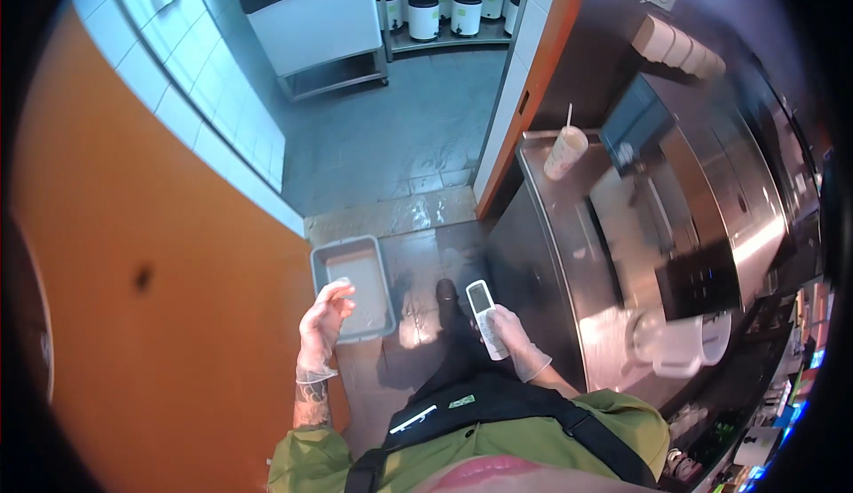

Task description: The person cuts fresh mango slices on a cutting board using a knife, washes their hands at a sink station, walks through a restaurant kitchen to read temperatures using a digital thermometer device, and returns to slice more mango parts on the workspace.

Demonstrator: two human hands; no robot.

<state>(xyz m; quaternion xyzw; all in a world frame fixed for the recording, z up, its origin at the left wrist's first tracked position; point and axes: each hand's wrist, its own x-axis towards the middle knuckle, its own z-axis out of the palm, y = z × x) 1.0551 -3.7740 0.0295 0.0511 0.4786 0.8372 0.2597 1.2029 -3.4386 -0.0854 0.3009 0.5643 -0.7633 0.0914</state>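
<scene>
A white remote control (488, 320) with a grey display and several buttons is in my right hand (510, 333), in front of my dark apron (466, 403). My thumb lies over its keypad. To the left, my left hand (325, 316) is raised with loosely curled fingers, and I see nothing held in it. Both hands wear translucent disposable gloves. Beyond and below the left hand, a grey plastic tub (363, 286) sits on the tiled floor; part of it is hidden behind the hand.
An orange door (166, 293) stands close on my left. At right runs a stainless steel counter (553, 226) with a patterned cup and straw (566, 153) and a translucent pitcher (680, 343). Past the wet threshold (400, 213) are a wheeled white bin (316, 33) and shelved drink dispensers (424, 18).
</scene>
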